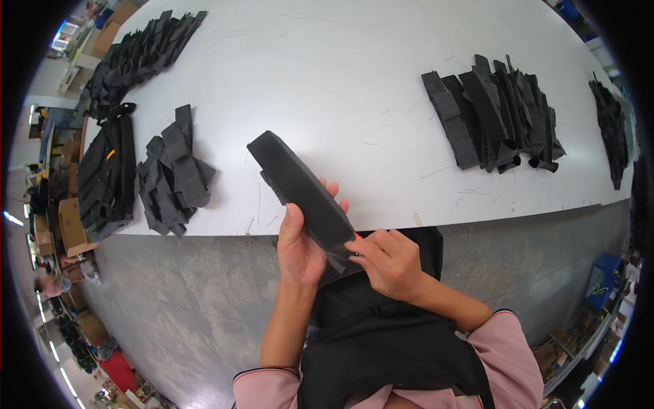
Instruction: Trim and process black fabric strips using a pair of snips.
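My left hand [300,242] grips a long flat black fabric piece [300,184] from below, thumb over its near side, holding it tilted up and away over the white table's [340,75] front edge. My right hand [390,262] pinches the near end of the same piece, with a small orange-red thing [357,237] showing at its fingertips. A black apron covers my front below the hands.
Piles of black fabric pieces lie on the table: one at the near left [174,174], a long row at the far left [139,54], a stack at the right [497,116], another at the far right edge [610,129]. Grey floor below; cardboard boxes [71,225] at left.
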Tool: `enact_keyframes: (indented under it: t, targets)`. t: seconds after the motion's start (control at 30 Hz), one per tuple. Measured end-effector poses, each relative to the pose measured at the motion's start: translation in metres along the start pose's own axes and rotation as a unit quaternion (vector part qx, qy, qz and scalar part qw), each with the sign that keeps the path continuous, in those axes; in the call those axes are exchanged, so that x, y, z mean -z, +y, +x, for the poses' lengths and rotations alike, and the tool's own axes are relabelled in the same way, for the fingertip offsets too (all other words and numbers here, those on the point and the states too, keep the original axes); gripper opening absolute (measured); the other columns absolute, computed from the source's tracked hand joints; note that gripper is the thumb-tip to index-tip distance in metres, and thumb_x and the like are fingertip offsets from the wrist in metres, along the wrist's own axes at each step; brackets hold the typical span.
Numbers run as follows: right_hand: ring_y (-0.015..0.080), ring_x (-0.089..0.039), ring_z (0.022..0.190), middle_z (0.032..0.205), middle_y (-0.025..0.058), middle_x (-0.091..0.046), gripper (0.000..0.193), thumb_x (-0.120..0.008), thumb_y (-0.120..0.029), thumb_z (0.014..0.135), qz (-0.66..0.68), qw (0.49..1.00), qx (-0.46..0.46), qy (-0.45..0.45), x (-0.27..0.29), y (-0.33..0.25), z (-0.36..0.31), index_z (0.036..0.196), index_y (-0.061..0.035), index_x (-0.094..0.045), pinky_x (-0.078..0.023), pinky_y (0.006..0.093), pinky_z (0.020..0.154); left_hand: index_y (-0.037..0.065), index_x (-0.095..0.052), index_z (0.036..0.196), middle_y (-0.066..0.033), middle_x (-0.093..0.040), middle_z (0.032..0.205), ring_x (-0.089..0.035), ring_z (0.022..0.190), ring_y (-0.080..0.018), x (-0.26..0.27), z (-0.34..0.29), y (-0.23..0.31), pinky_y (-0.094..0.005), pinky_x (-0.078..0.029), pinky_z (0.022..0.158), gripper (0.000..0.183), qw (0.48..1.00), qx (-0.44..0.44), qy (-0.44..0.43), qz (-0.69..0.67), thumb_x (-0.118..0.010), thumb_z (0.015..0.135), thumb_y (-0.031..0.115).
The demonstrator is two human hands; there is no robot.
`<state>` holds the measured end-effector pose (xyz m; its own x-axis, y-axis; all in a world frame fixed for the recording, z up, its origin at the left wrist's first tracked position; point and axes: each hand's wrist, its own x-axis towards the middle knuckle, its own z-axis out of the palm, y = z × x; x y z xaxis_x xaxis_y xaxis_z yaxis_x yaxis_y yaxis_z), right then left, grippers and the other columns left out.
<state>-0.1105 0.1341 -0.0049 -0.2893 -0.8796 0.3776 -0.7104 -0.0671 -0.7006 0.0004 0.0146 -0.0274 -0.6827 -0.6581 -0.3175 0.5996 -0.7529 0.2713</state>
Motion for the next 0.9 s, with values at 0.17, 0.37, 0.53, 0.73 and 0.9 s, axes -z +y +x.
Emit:
enact_keyframes:
  t: [0.17, 0.37, 0.53, 0.73, 0.9]
  targets:
    - [0.0212, -0.055, 0.061, 0.074, 0.0060, -0.058, 0.030, -0.074, -0.001, 0.065, 0.019, 0.999, -0.006, 0.025, 0.000, 0.002, -0.007, 0.093, -0.0053, -0.066, -0.043, 0.0304, 0.053, 0.001, -0.040, 0.131, -0.0145, -0.048, 0.132, -0.045, 0.125, -0.0289, -0.001, -0.001, 0.001, -0.0505, -0.039, 0.105, 0.046, 1.000, 0.004, 0.017, -0.018, -0.050, 0.095, 0.028]
    - [0.0205, -0.055, 0.061, 0.073, 0.0053, -0.055, 0.028, -0.073, -0.002, 0.065, 0.031, 0.999, -0.009, -0.004, 0.001, 0.003, 0.002, 0.092, -0.0052, -0.066, -0.043, 0.0298, 0.052, 0.001, -0.040, 0.131, -0.0139, -0.048, 0.131, -0.045, 0.125, -0.0290, -0.003, -0.002, 0.001, -0.0505, -0.040, 0.104, 0.045, 0.999, 0.015, 0.009, -0.027, -0.050, 0.095, 0.027]
    - [0.0205, -0.055, 0.061, 0.074, 0.0044, -0.053, 0.027, -0.072, -0.004, 0.065, 0.041, 0.999, 0.003, 0.017, 0.002, 0.007, 0.000, 0.091, -0.0057, -0.065, -0.043, 0.0291, 0.054, 0.000, -0.039, 0.132, -0.0148, -0.048, 0.131, -0.045, 0.124, -0.0300, 0.000, -0.004, 0.001, -0.0509, -0.040, 0.104, 0.048, 1.000, 0.012, -0.009, -0.002, -0.047, 0.096, 0.030]
    - [0.0227, -0.058, 0.063, 0.077, 0.0057, -0.053, 0.024, -0.072, -0.006, 0.070, 0.085, 0.992, -0.089, -0.012, 0.012, 0.002, 0.016, 0.093, -0.0075, -0.064, -0.046, 0.0320, 0.055, -0.002, -0.038, 0.133, -0.0185, -0.046, 0.132, -0.046, 0.122, -0.0341, 0.010, -0.011, 0.003, -0.0475, -0.041, 0.102, 0.058, 0.996, 0.070, -0.055, -0.020, -0.035, 0.097, 0.044]
    - [0.0187, -0.056, 0.059, 0.083, 0.0071, -0.054, 0.030, -0.075, -0.004, 0.069, 0.093, 0.993, -0.068, -0.029, 0.004, 0.004, 0.029, 0.097, -0.0067, -0.064, -0.045, 0.0274, 0.051, -0.003, -0.040, 0.131, -0.0184, -0.045, 0.132, -0.049, 0.118, -0.0326, 0.008, -0.012, -0.001, -0.0439, -0.043, 0.099, 0.061, 0.998, 0.040, -0.038, 0.042, -0.035, 0.097, 0.047]
